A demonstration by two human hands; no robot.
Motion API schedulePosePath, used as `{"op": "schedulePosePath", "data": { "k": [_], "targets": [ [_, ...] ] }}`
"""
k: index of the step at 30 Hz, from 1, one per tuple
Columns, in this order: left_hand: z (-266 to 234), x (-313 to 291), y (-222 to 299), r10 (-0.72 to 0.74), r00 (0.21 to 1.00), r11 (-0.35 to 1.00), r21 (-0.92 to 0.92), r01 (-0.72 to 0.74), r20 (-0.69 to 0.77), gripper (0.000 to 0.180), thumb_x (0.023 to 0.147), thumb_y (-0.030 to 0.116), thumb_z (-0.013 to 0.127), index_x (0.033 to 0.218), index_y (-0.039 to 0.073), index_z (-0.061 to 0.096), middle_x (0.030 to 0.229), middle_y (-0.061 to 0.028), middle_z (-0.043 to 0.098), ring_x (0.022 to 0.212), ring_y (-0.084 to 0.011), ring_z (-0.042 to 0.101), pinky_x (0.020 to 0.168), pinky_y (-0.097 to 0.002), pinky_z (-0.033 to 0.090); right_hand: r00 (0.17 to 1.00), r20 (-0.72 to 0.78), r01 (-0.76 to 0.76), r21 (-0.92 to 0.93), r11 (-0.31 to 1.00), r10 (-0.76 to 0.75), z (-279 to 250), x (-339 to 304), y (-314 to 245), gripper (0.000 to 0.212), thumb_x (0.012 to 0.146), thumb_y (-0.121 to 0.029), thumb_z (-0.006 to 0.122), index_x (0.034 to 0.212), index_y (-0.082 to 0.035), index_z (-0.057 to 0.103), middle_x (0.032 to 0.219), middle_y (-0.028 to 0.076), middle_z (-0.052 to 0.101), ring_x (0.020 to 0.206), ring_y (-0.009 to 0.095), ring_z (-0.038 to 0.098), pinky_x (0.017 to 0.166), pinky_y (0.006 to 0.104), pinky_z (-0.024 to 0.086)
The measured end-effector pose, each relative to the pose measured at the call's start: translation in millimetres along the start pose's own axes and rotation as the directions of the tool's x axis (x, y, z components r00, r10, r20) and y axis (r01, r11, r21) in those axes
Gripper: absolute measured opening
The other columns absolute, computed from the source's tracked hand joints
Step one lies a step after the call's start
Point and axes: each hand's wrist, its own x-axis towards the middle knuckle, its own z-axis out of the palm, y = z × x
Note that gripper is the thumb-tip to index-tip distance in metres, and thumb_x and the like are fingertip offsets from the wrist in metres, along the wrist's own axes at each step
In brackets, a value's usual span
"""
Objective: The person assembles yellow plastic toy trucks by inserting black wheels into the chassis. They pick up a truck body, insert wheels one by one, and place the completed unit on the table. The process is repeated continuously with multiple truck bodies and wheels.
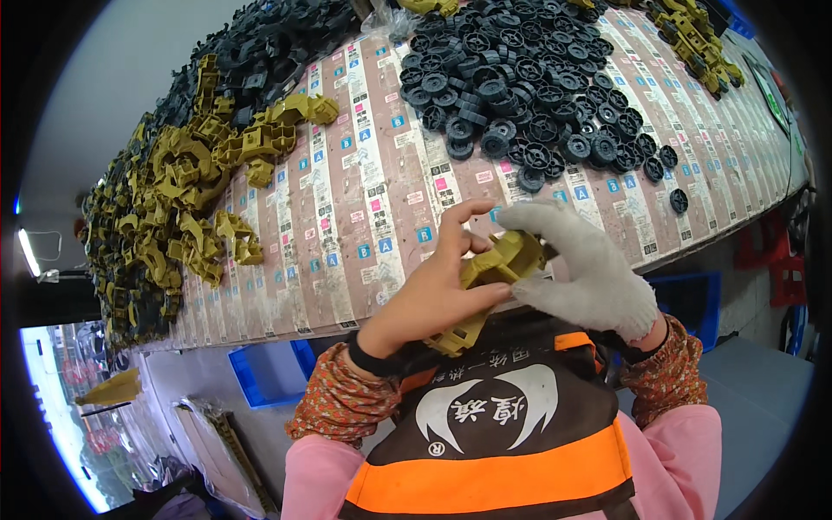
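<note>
An olive-yellow plastic toy vehicle body [511, 257] is held in the air between two hands, at the near edge of the table, just in front of the person's apron [490, 472]. The bare left hand [433, 290] grips it from the left, thumb along the near side and index finger arched over the far side. The right hand [589, 269], in a pale knitted glove, is curled around its right end, with the fingers over the top. Part of the body extends below the left hand, toward the apron.

Beyond the hands, black toy wheels [520, 82] lie in a broad heap on the printed table covering [347, 234], with one loose wheel [679, 201] off to the right. At the left are piled olive-yellow plastic parts [178, 169], with dark plastic parts [260, 52] heaped behind. Yellow toy vehicles [693, 43] cluster at the far right. Below the table's left side sits a blue bin [267, 374].
</note>
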Motion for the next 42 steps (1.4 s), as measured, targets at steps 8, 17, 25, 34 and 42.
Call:
{"op": "schedulePosePath", "data": {
  "k": [8,17,25,34,42],
  "targets": [
    [-10,-9,-30,0.100,0.971,0.726,-0.652,-0.220,-0.217,0.089,0.100,0.040,0.073,0.170,0.019,0.022,0.156,-0.0103,0.050,0.140,-0.0273,0.054,0.103,-0.0457,0.054,0.911,-0.061,-0.330,0.490,0.807,0.409,10,-25,25,0.048,0.098,-0.015,0.075,0.138,-0.003,0.053,0.119,0.011,0.063,0.096,0.013,0.065,0.078,0.0275,0.057],
    [-7,8,-46,-0.101,0.942,0.669,-0.722,-0.175,-0.321,0.055,0.106,0.035,0.067,0.152,0.008,0.049,0.132,-0.0090,0.066,0.117,-0.0221,0.069,0.100,-0.0406,0.060,0.957,-0.228,-0.044,-0.725,0.687,-0.180,-30,56,32,0.018,0.094,-0.011,0.070,0.111,-0.007,0.068,0.097,0.019,0.065,0.088,0.037,0.068,0.077,0.0425,0.059],
    [-6,2,-48,-0.118,0.937,0.711,-0.687,-0.150,-0.328,0.051,0.104,0.032,0.072,0.145,0.009,0.051,0.126,-0.0055,0.065,0.111,-0.0176,0.068,0.093,-0.0365,0.062,0.985,-0.086,0.018,-0.814,0.580,-0.152,-32,83,49,0.021,0.084,-0.002,0.069,0.103,-0.002,0.062,0.106,0.020,0.062,0.101,0.040,0.065,0.085,0.0478,0.057],
    [2,-1,-53,-0.141,0.932,0.664,-0.730,-0.161,-0.333,0.052,0.104,0.033,0.073,0.144,0.011,0.049,0.124,-0.0054,0.064,0.109,-0.0164,0.068,0.088,-0.0348,0.063,0.976,-0.160,0.020,-0.615,0.788,-0.150,-19,58,30,0.024,0.089,-0.003,0.068,0.113,-0.002,0.064,0.101,0.017,0.065,0.098,0.038,0.067,0.085,0.0465,0.055],
    [21,-2,-45,-0.068,0.948,0.761,-0.630,-0.152,-0.310,0.061,0.102,0.036,0.076,0.148,0.010,0.044,0.123,-0.0047,0.064,0.106,-0.0152,0.068,0.088,-0.0336,0.062,0.958,-0.207,-0.196,0.040,0.980,0.200,30,28,14,0.024,0.100,-0.014,0.066,0.121,-0.002,0.066,0.101,0.018,0.072,0.088,0.032,0.073,0.078,0.0402,0.057]
  ]
}}
